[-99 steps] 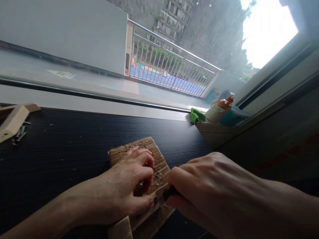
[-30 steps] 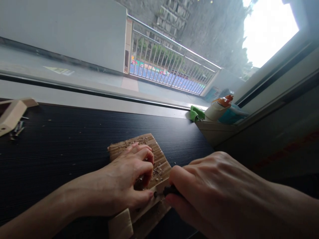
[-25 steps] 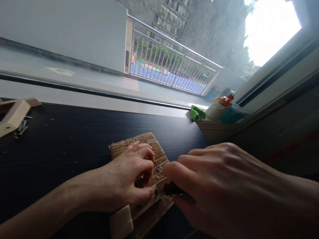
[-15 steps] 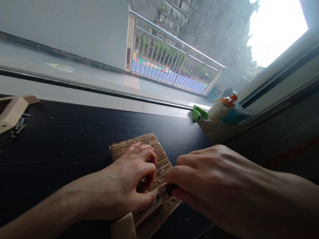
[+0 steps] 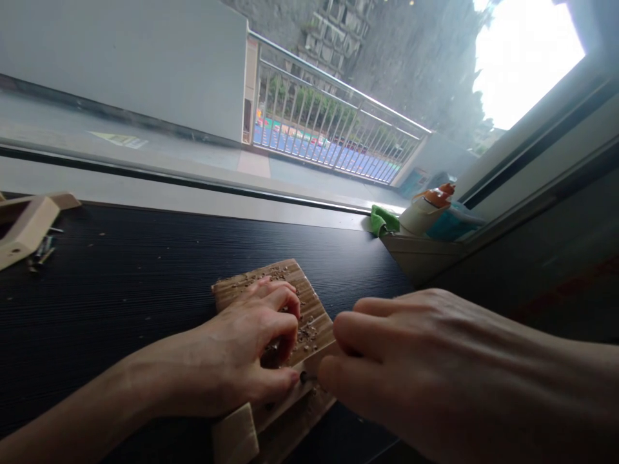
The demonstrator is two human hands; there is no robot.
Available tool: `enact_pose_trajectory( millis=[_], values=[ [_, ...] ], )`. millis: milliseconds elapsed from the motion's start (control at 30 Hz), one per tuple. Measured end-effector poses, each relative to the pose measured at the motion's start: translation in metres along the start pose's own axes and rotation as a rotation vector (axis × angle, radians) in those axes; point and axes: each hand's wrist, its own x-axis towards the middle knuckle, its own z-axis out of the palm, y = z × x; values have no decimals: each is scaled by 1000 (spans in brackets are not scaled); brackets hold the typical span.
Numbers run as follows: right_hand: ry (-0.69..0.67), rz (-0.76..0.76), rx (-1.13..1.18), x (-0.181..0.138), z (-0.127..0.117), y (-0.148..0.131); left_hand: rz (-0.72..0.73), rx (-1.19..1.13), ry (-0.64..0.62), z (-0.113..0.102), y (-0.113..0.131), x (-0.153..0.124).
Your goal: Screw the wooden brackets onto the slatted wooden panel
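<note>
My left hand [image 5: 246, 357] presses down with curled fingers on a pale wooden strip [image 5: 236, 433] that lies over a piece of corrugated cardboard [image 5: 290, 283] strewn with wood chips. My right hand [image 5: 406, 367] is closed round a small dark-handled tool [image 5: 305, 377], of which only the tip shows beside my left thumb, touching the wood. The rest of the tool is hidden in my fist. Both hands sit near the front edge of a black ribbed table [image 5: 120, 290].
A light wooden piece [image 5: 26, 225] and some screws [image 5: 41, 251] lie at the table's far left. At the back right on the sill stand a white bottle with an orange cap [image 5: 428, 209], a green cloth [image 5: 382, 220] and a blue object [image 5: 452, 225]. A window is behind.
My right hand has shifted a little back and forth over the tool, so the dark handle is now more covered. My left hand and the wood have stayed put.
</note>
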Motion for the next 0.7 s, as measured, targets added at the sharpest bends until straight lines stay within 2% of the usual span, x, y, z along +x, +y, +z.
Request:
enact_pose_trajectory(
  millis=[100, 267, 333, 467, 600, 700],
  values=[
    [-48, -26, 46, 1, 3, 4, -7, 5, -6, -1, 1, 0],
    [85, 59, 49, -7, 24, 17, -21, -5, -21, -2, 2, -1],
    [82, 69, 7, -10, 28, 18, -29, -4, -28, -1, 1, -2],
    [46, 97, -59, -6, 22, 9, -18, 12, -24, 2, -3, -3],
    [81, 146, -50, -2, 12, 2, 18, -3, 9, 1, -2, -2],
    [65, 121, -37, 1, 6, 1, 15, -6, -2, -1, 0, -1]
  ],
)
